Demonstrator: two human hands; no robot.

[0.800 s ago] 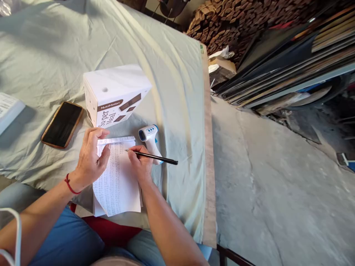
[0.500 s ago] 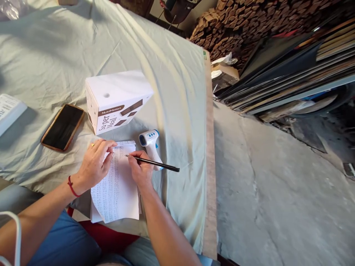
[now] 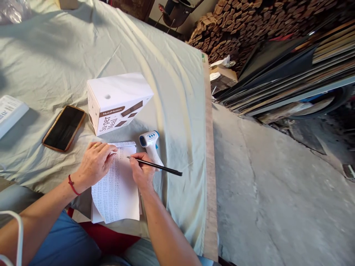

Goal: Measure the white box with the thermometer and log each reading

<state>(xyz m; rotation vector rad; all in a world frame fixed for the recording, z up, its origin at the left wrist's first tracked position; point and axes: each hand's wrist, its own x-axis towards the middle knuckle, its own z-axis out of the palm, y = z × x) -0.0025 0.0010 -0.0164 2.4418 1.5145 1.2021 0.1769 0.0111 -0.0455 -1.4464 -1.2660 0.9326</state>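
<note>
A black pen (image 3: 163, 168) is gripped in my right hand (image 3: 142, 171), its tip at the upper part of the top sheet. Dense rows of small handwriting cover the left and middle of this stack of paper (image 3: 124, 195); its right side is blank. Across the stack's upper left edge rests my left hand (image 3: 95, 162), fingers bent and close together, thumb near the index finger. Whether it pinches anything is hidden. Just beyond my right hand lies a white and blue infrared thermometer (image 3: 151, 144), its handle partly covered by that hand.
Behind the papers stands a white printed box (image 3: 119, 88). A phone in a brown case (image 3: 64, 127) lies left of it, with another white box (image 3: 11, 114) at the far left. The cloth-covered table (image 3: 177, 111) ends at a wooden edge (image 3: 210, 166). Firewood (image 3: 263, 26) is stacked beyond.
The pen tip has shifted very slightly and the pen's back end has dipped a little. My left thumb has drawn nearer the index finger. The whole view has moved slightly.
</note>
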